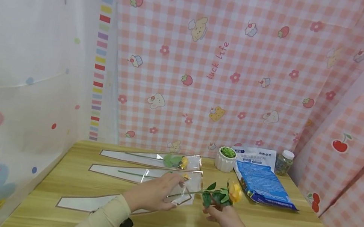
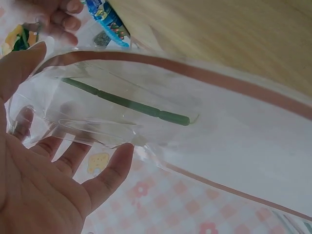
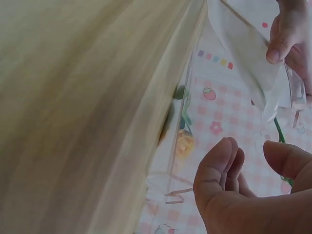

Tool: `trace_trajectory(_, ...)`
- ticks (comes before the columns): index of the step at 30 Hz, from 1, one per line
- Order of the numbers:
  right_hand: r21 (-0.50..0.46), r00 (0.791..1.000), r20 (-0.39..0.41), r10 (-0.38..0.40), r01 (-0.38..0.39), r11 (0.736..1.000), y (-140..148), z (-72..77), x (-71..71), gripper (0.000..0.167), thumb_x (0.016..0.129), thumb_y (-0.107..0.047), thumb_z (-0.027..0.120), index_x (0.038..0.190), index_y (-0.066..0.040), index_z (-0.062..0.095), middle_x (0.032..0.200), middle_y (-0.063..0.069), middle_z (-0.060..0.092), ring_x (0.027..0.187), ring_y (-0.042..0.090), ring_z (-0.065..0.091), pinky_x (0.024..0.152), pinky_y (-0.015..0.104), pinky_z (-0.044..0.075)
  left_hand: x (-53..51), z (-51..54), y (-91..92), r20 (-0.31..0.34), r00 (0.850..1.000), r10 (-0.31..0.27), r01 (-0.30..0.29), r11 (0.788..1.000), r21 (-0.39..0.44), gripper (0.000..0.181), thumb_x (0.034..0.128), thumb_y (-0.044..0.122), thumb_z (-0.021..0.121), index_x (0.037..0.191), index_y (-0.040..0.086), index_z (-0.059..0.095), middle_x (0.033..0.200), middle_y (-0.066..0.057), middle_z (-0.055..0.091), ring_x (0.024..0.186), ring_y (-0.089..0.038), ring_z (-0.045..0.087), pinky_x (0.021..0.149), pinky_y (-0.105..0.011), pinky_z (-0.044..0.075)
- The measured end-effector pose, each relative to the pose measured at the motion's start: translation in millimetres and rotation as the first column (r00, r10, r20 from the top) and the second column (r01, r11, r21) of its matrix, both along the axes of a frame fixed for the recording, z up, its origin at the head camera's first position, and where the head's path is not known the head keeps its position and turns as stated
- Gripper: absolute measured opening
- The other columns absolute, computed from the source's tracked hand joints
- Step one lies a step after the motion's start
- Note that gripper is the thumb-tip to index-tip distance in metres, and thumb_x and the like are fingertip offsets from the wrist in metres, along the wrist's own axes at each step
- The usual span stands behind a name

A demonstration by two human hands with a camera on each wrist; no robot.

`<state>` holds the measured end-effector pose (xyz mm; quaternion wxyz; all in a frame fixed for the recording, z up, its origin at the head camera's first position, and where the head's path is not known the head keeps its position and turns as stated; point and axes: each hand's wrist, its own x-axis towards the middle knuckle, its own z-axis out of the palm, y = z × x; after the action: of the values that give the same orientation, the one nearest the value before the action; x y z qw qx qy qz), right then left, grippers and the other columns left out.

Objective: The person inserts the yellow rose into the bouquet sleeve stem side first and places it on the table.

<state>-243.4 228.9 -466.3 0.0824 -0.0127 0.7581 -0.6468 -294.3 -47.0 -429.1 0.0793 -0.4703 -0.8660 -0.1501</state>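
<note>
My left hand [image 1: 153,192] grips a clear flower sleeve [image 1: 84,203] near its wide mouth, fingers and thumb on either side of the film. The sleeve has a white back and a brown border, and its narrow end points left. A yellow artificial rose [image 1: 235,192] is in my right hand [image 1: 228,221], held by the stem just below its leaves. Its green stem [image 2: 126,103] lies inside the sleeve in the left wrist view, while bloom and leaves are outside, to the right. The right wrist view shows the stem [image 3: 279,130] running behind the right thumb.
Behind the hands lie two more sleeves, a far one [image 1: 113,154] and a nearer one [image 1: 101,168], each with a yellow rose inside. At the back right stand a white-potted succulent [image 1: 225,162], a blue packet [image 1: 263,184], a white packet [image 1: 262,155] and a lidded jar [image 1: 285,164].
</note>
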Motion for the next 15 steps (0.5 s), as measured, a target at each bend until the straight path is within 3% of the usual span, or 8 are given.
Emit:
trace_trajectory(6, 0.006, 1.000, -0.001, 0.018, -0.018, 1.000, 9.9, -4.8, 2.0, 0.038, 0.095, -0.009, 0.066, 0.124, 0.011, 0.052, 0.116, 0.016, 0.060, 0.099, 0.020, 0.063, 0.090, 0.044, 0.055, 1.7, 2.4, 2.0, 0.008, 1.000, 0.014, -0.013, 1.000, -0.012, 0.057, 0.0933, 0.037, 0.073, 0.136, 0.017, 0.040, 0.130, -0.003, 0.051, 0.109, -0.012, 0.052, 0.086, -0.026, 0.053)
trace_trajectory(15, -0.033, 0.998, -0.030, 0.054, -0.055, 0.998, 22.9, -11.6, 0.6, 0.057, 0.095, -0.009, 0.067, 0.138, 0.016, 0.041, 0.117, 0.015, 0.065, 0.104, 0.019, 0.062, 0.090, 0.043, 0.054, 2.8, 3.5, 4.6, 0.028, 1.000, 0.009, -0.009, 1.000, -0.012, 0.056, 0.0942, 0.035, 0.072, 0.137, 0.017, 0.040, 0.134, -0.002, 0.050, 0.118, -0.013, 0.052, 0.094, -0.026, 0.051)
